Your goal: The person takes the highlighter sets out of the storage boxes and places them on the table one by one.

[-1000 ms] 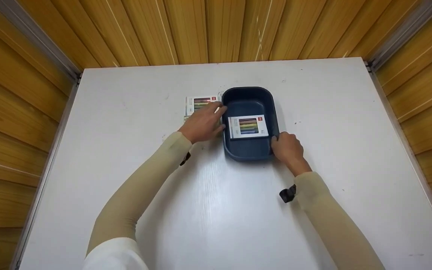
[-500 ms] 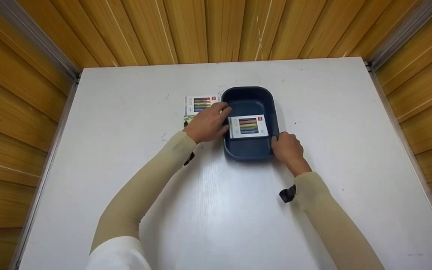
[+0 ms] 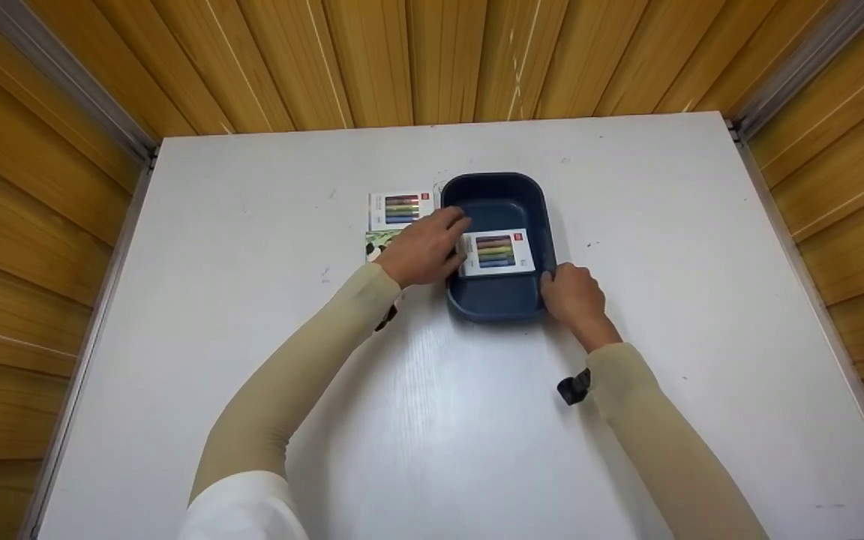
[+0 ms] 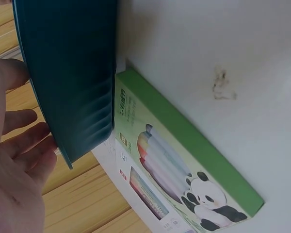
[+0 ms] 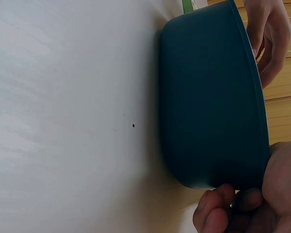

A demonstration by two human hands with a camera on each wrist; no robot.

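Observation:
A dark blue plastic bin [image 3: 498, 298] stands on the white table. Inside it lies a white box [image 3: 511, 253] whose window shows a row of coloured sticks. My right hand [image 3: 576, 297] grips the bin's near right side, thumb at the rim and fingers curled against the outer wall. Over the opposite rim reaches my left hand [image 3: 423, 251], its fingers loosely bent, fingertips at the left end of the white box. Left of the bin, partly behind that hand, are a second white windowed box [image 3: 391, 210] and a green box with a panda picture [image 4: 184, 155].
The white table [image 3: 402, 420] carries a few small dark marks. Wood-patterned panels [image 3: 447, 60] rise behind its far edge and along both sides. The green box lies right against the bin's wall in the left wrist view.
My left hand has moved right, farther over the bin's rim toward the white box inside, uncovering more of the panda box. The right hand and the bin stay where they were.

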